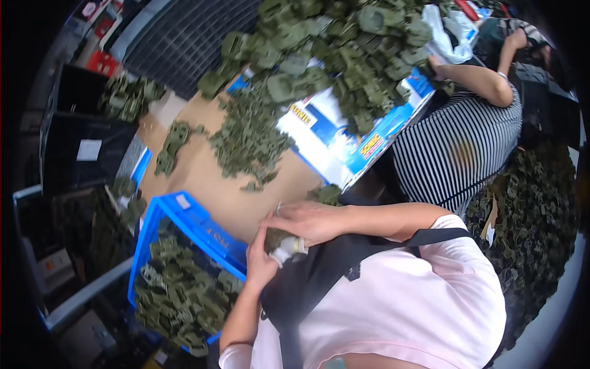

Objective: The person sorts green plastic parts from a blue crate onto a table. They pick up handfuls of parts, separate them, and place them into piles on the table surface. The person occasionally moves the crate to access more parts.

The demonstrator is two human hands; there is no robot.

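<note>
Left hand [262, 263] and right hand [314, 221] pinch a small olive-green piece [279, 237] at the near edge of the brown cardboard-topped counter [190, 169].
I see a crumpled whitish scrap [289, 249] touching them, too blurred to identify; a blue plastic crate [195, 219] of olive-green parts [184, 295] stands by the near-left edge.

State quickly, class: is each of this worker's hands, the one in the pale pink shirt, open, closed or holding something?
Left hand: closed, holding a green piece.
Right hand: closed, holding the same piece.
</note>
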